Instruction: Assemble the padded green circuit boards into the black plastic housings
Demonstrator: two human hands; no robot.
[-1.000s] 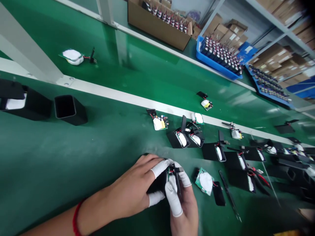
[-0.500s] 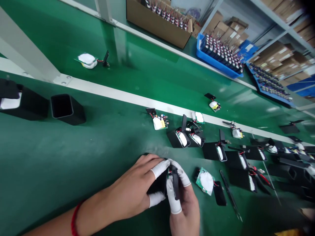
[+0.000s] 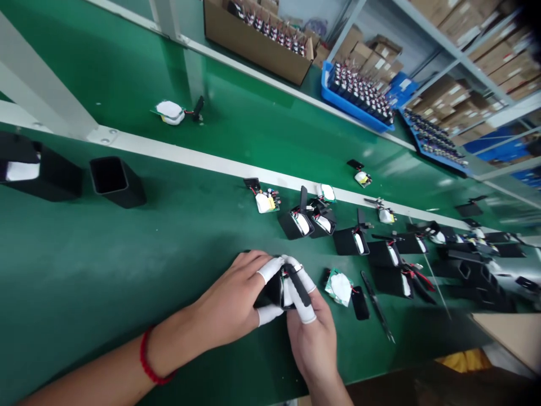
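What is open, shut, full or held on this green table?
Left hand: holding the black case.
Right hand: pressing the end cap onto it.
Empty shell: open, hollow.
Cardboard box: open, full of parts.
Blue tray: filled.
Circuit board: loose, uncased.

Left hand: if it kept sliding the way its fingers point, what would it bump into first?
Beyond the black casing the left hand grips, probably the loose white-padded circuit board; depth is hard to judge.

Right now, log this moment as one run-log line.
left hand: grips black case | right hand: fingers on its black cap | beside: board, tweezers | surface: green belt
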